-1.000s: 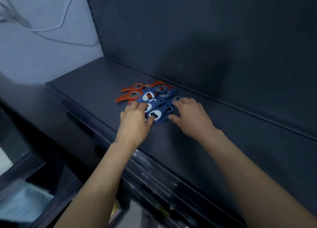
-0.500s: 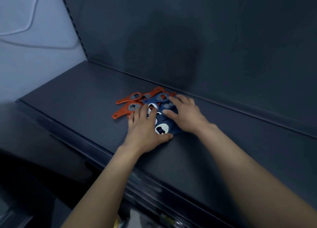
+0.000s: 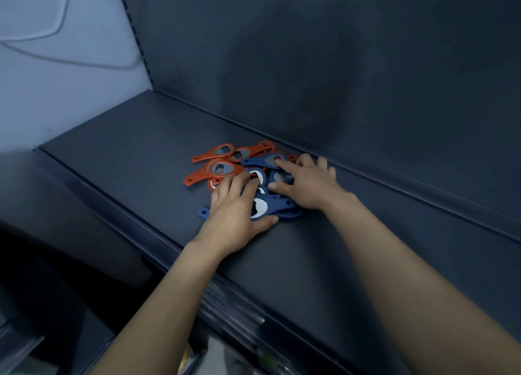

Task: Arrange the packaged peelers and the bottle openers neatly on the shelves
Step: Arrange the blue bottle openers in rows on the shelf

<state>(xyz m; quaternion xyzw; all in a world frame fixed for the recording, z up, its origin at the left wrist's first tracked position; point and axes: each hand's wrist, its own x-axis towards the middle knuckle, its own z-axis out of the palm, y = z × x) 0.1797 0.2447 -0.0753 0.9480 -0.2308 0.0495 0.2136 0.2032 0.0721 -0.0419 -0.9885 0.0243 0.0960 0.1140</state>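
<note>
Zero rows formed yet, so I'd call it early stage. Orange bottle openers [image 3: 217, 167] and blue bottle openers [image 3: 270, 208] lie in one overlapping heap mid-shelf [image 3: 127, 154], near the back wall. Orange handles point left-front; the blue axes are mixed. Left hand [image 3: 236, 214] and right hand [image 3: 307, 182] lie flat, fingers spread, pressing on the blue ones and gripping nothing. No peelers in view.

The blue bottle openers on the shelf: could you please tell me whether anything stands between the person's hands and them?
Nothing visible does. The left hand lies flat on the blue bottle openers, and the right hand touches them with spread fingers. The orange bottle openers lie at the pile's far left side.
</note>
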